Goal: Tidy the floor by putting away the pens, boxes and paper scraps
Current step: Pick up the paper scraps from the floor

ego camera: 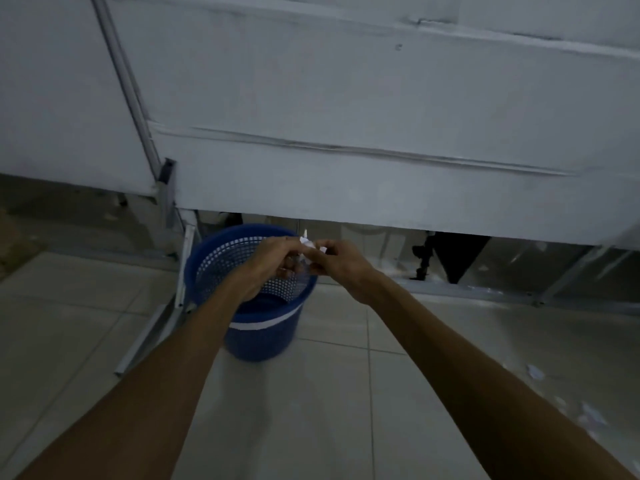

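Note:
A blue perforated waste basket [263, 337] stands on the tiled floor against the white partition. Both my arms reach out over its mouth. My left hand [275, 259] and my right hand [341, 263] meet above the rim, fingers closed together on small white paper scraps [308, 245] pinched between them. The scraps are mostly hidden by my fingers. More white paper scraps [535, 371] lie on the floor at the right, with further scraps [588, 415] nearer the frame edge.
A white partition wall [381, 150] on metal legs runs across the back. A metal bar [145, 337] lies slanted on the floor left of the basket. A dark stand [450, 258] shows beneath the partition at right. Pale floor tiles [304, 410] fill the foreground.

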